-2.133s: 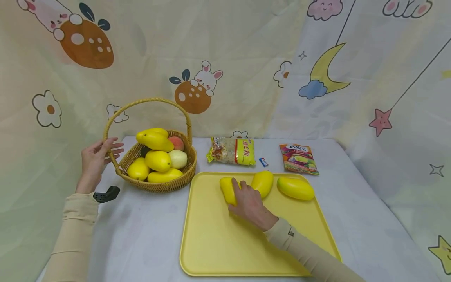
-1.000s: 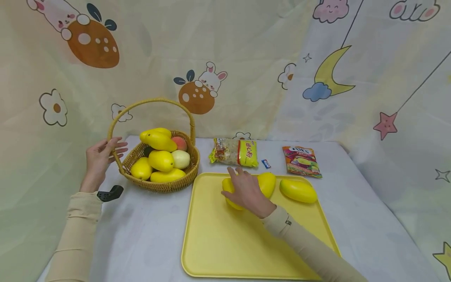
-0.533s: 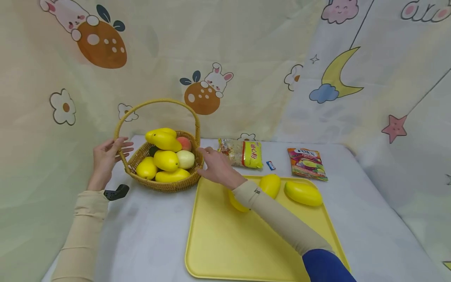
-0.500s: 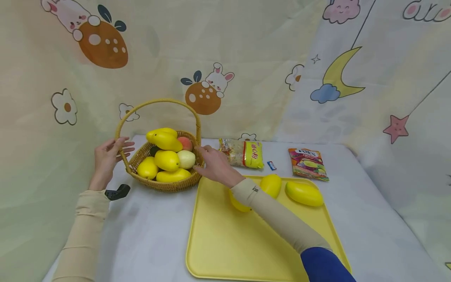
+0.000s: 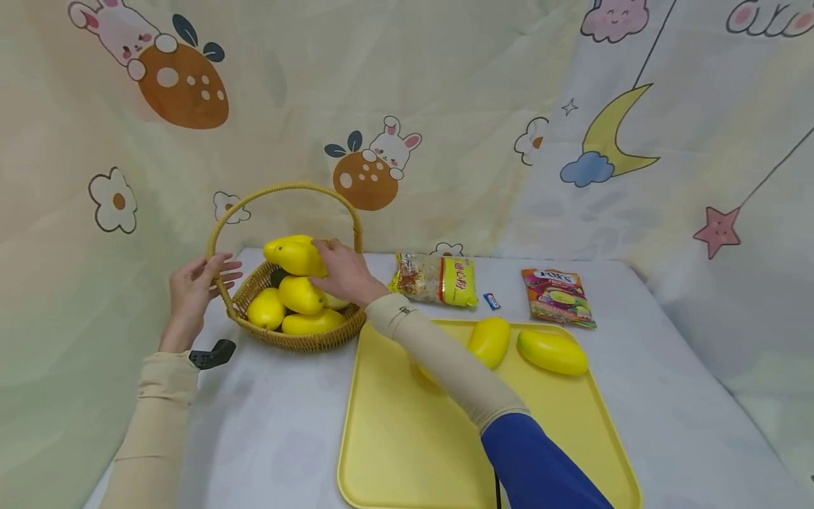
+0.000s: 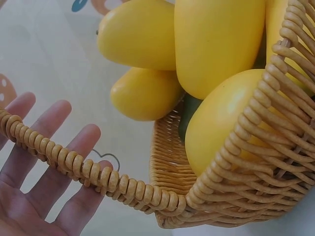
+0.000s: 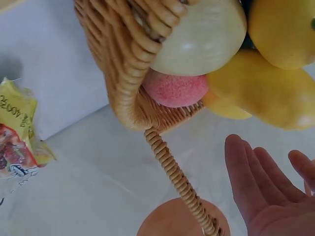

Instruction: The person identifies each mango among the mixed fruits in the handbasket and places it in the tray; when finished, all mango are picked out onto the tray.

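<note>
A wicker basket (image 5: 327, 342) with a tall handle (image 5: 289, 186) stands at the back left, heaped with yellow mangoes (image 5: 310, 323). My left hand (image 5: 193, 293) touches the handle's left side; in the left wrist view its spread fingers (image 6: 83, 142) lie behind the handle. Over the basket's right side reaches my right hand (image 5: 346, 272), fingertips right at the top mango (image 5: 295, 256). The right wrist view shows that hand's fingers straight, beside the mangoes (image 7: 266, 88). A pinkish peach (image 7: 177, 89) and a pale round fruit (image 7: 199, 42) sit there too, largely hidden in the head view.
A yellow tray (image 5: 407, 452) lies right of the basket, bearing a mango (image 5: 490, 343), a greenish-tipped mango (image 5: 553, 352) and a third under my right forearm. Behind it are a noodle-like packet (image 5: 439, 280), a small blue wrapper (image 5: 492, 301) and a FOX'S sweets bag (image 5: 558, 298).
My right hand has left the mango at the tray's left and moved left, over the basket's fruit. That mango stays on the tray. The left hand keeps at the handle.
</note>
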